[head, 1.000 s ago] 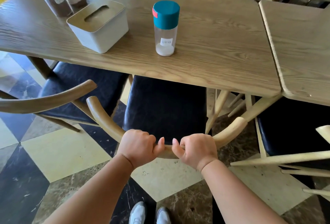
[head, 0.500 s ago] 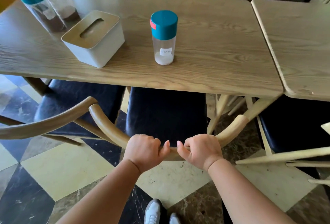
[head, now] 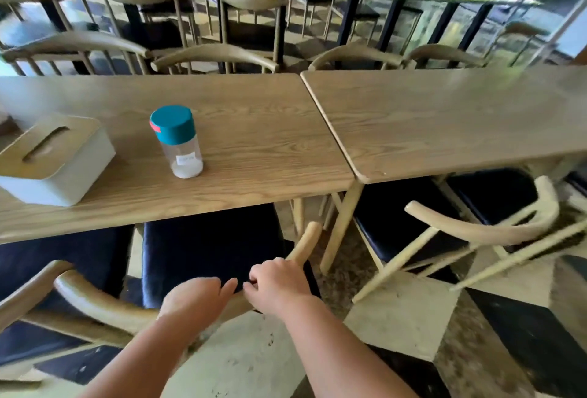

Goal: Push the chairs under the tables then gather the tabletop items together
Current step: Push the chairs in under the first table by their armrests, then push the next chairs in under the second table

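Observation:
A wooden chair with a curved backrest (head: 95, 299) and black seat (head: 209, 248) sits partly under the near table (head: 254, 143). My left hand (head: 193, 299) and my right hand (head: 279, 283) both rest on the middle of that backrest, fingers curled over the rail. On the table stand a clear jar with a teal lid (head: 178, 140) and a white tissue box with a wooden lid (head: 54, 159) at the left. Another chair (head: 486, 229) stands pulled out from the right-hand table (head: 444, 118).
A third chair's backrest (head: 28, 289) and dark seat lie at the lower left. Several more chairs line the far side of both tables, with another row of tables behind. The floor has black, cream and marble tiles.
The view has swung up and to the right, bringing the right table and its chair into sight. The chair seat has gone further under the table, and my hands' grip looks looser.

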